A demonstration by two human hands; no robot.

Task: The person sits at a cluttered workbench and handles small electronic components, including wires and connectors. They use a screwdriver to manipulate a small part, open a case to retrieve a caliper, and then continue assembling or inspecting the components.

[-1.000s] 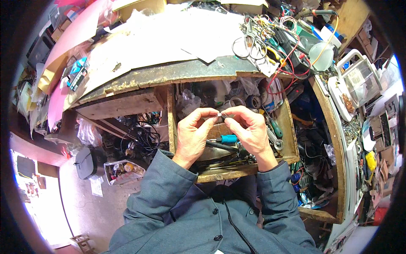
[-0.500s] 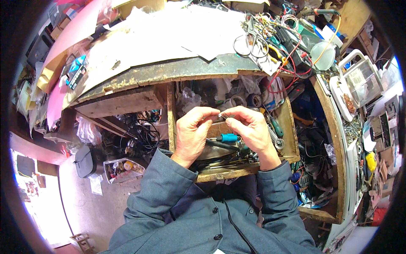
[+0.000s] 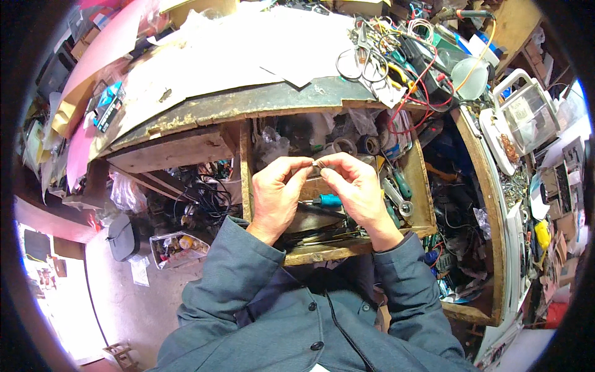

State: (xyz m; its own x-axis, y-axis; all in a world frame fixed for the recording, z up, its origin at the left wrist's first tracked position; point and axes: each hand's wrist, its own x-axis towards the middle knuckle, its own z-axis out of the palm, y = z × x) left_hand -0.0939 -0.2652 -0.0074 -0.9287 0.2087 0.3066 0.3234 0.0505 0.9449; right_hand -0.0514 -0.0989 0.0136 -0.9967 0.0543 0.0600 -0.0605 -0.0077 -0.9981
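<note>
Head view: small metal part (image 3: 317,165) pinched between left hand (image 3: 277,193) and right hand (image 3: 357,189) fingertips.

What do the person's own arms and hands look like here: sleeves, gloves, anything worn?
Both arms are in long sleeves of a grey-blue work jacket, the left sleeve and the right sleeve creased and ending at the wrists. The jacket front shows dark round buttons and a darker lining at the open collar. The left hand and right hand are bare: no gloves; no rings or watch that I can see.
</note>
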